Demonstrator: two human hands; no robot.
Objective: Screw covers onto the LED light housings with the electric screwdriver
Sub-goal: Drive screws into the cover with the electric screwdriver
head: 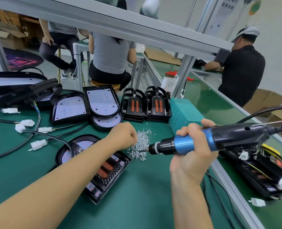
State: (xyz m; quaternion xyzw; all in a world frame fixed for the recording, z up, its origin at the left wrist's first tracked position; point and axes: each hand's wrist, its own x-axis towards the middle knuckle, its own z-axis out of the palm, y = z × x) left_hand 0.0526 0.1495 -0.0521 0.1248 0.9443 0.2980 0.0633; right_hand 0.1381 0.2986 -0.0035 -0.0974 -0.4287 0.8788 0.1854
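Observation:
My right hand [193, 152] grips the blue and black electric screwdriver [211, 141], held level with its bit pointing left at a pile of small silver screws [141, 146] on the green mat. My left hand [123, 135] is curled at the pile's left edge, fingertips hidden among the screws. Under my left forearm lies a black LED light housing [104, 176] with a white LED board and orange parts, its cover on it.
More housings with white LED boards [102, 103] and two black covers [146, 104] stand at the back. A teal power box [185, 113] sits right of them. Cables with white connectors [37, 144] trail at left. Finished housings [261, 171] lie at right. People work beyond the bench.

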